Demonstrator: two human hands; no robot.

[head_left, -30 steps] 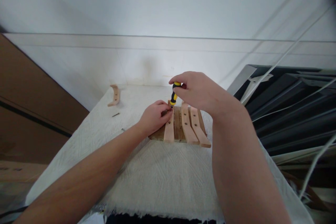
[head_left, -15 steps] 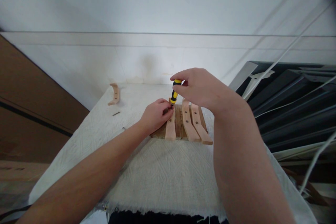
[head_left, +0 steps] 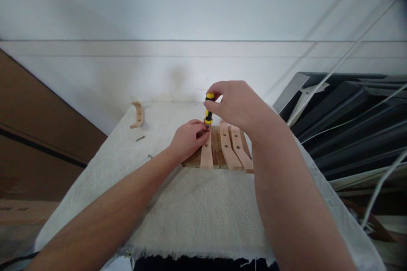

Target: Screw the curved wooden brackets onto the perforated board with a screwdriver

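A wooden board (head_left: 217,151) with three pale curved slats lies on a white cloth (head_left: 190,203). My right hand (head_left: 237,103) is closed round the top of a yellow and black screwdriver (head_left: 208,112), which stands nearly upright with its tip at the far end of the left slat (head_left: 206,152). My left hand (head_left: 189,139) rests on the board's left edge, its fingers pinched at the screwdriver's tip; what they pinch is too small to make out.
A loose curved wooden piece (head_left: 137,115) lies at the cloth's far left, with two small screws (head_left: 140,138) near it. A brown panel (head_left: 38,135) stands to the left, dark metal frames and white cables (head_left: 349,114) to the right, a white wall behind.
The screwdriver has tilted from leaning right to nearly upright, and my right hand's fingers have shifted round its top. My left hand has stayed at the tip.
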